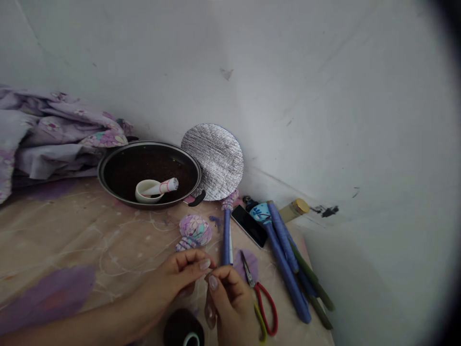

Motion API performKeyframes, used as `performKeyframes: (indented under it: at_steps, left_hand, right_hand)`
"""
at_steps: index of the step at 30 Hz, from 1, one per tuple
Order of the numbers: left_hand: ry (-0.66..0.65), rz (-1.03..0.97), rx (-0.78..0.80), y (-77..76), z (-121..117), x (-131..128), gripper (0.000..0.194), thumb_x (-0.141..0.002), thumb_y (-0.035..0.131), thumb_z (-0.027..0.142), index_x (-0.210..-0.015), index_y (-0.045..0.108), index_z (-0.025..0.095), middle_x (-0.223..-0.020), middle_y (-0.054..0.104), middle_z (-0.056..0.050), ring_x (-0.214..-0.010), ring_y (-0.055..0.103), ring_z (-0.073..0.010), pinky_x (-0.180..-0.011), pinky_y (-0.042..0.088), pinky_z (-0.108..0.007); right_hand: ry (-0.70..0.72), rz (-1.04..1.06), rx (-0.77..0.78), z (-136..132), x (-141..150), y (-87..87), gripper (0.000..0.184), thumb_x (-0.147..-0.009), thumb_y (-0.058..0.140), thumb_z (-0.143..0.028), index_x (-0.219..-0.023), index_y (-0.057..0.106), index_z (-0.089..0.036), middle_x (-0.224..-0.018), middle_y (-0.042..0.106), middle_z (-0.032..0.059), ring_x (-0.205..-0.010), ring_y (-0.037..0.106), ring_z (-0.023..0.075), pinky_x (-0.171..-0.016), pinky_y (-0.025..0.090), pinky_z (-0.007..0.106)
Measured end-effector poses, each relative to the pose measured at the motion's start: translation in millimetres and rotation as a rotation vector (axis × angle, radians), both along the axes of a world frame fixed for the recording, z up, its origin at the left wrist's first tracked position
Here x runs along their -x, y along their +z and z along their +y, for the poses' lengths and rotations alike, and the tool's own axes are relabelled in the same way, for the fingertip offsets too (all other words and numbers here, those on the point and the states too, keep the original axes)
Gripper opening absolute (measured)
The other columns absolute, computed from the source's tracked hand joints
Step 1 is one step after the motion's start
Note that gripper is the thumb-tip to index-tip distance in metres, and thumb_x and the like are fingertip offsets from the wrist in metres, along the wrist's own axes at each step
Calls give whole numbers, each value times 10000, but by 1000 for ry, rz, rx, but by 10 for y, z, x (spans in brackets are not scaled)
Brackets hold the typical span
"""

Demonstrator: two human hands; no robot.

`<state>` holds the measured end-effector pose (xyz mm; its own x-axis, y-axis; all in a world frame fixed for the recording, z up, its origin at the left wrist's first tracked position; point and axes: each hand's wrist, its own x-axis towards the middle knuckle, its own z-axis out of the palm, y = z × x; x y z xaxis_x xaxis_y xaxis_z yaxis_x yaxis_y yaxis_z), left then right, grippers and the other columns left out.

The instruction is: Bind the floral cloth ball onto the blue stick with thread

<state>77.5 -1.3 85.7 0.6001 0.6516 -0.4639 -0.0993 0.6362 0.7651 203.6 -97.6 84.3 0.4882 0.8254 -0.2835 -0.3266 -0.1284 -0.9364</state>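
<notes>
My left hand (178, 278) and my right hand (230, 300) meet at the near edge of the table, fingertips pinched together on something too small to make out. Just beyond them lies a blue wrapped stick (226, 235) with a floral fabric tip. A round floral fabric piece (195, 229) lies left of the stick. Red-handled scissors (261, 298) lie right beside my right hand. A dark spool (183, 329) sits under my wrists.
A dark pan (108, 166) holds a white cup and a rolled paper. A round silver foil disc (213, 161) leans on the wall. A phone (249, 226), several blue and green sticks (288, 269), a gold-capped bottle (294, 209) and purple cloth (54, 134) lie around.
</notes>
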Motion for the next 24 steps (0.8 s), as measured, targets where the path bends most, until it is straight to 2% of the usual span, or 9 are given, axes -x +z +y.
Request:
performKeyframes:
  at_steps: [5,9,12,17,19,22,24]
  left_hand:
    - [43,-39,134,-3,-9,-21,754,-442,1188,785,-768,817,216,-695,647,57,-680,396,-121,-664,281,-274]
    - [83,-59,214,35,-4,-23,782,-353,1235,741,-740,832,194,-671,618,74,-655,348,-87,-638,266,-252]
    - [81,-111,234,-62,-19,-38,745,-371,1248,702,-744,848,196,-650,611,79,-629,335,-77,-611,266,-245]
    - [104,-166,225,-347,-63,-59,559,-559,1225,568,-783,875,193,-625,580,87,-592,273,-63,-596,186,-256]
    - [120,-163,230,-402,-69,-59,501,-610,1208,522,-746,850,197,-587,507,107,-586,235,-60,-599,173,-262]
    - [102,-163,230,-338,-62,-43,513,-605,1203,529,-695,819,201,-540,359,138,-583,175,-57,-589,165,-257]
    - [84,-155,227,-209,-55,-21,492,-591,1197,506,-711,835,196,-544,364,137,-588,177,-54,-589,171,-246]
  right_hand:
    - [-1,-8,3,-6,21,-66,799,-708,1099,-955,-775,809,-213,-532,565,-98,-422,424,53,-440,415,161]
    - [-16,-23,-14,-14,9,-128,800,-733,1088,-956,-794,832,-200,-545,541,-107,-447,394,39,-464,391,145]
    - [-2,-54,-28,-20,-7,-162,785,-782,1060,-957,-798,827,-208,-556,513,-114,-472,380,45,-475,371,145]
    - [-1,-31,-28,-21,1,-159,779,-776,1070,-945,-801,825,-206,-545,517,-110,-449,371,49,-455,373,154]
    - [-1,-21,-20,-20,12,-147,783,-769,1067,-952,-797,826,-208,-537,530,-104,-431,373,54,-441,382,166]
    - [-3,-18,-8,-21,24,-136,787,-747,1073,-960,-797,830,-213,-538,543,-99,-440,389,56,-451,390,170]
    - [-7,-14,-9,-22,28,-132,784,-739,1085,-953,-793,830,-213,-542,526,-107,-457,380,50,-474,400,168]
